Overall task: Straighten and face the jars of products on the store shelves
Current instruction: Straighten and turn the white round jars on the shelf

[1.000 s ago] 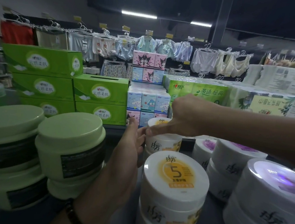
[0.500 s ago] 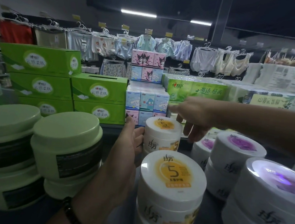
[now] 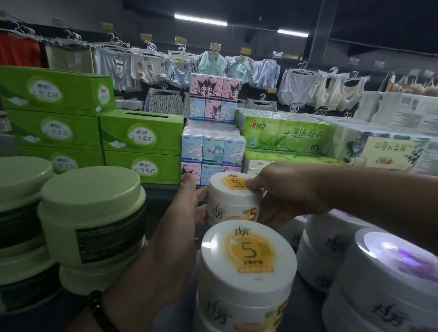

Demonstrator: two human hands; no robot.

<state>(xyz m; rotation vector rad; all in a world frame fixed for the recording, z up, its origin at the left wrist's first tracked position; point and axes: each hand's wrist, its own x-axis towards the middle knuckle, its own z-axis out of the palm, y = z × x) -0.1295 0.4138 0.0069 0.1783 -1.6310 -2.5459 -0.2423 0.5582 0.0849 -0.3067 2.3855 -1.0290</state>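
Clasping the rear white jar (image 3: 232,197), the left hand (image 3: 177,237) hides its left wall while the right hand (image 3: 280,193) pinches lid and right side; label reads "5", beyond the nearer matching jar (image 3: 247,270).

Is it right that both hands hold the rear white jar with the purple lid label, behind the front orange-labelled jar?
Not quite. The head view shows the left hand and right hand on the rear white jar, but its lid label is orange, like the front jar.
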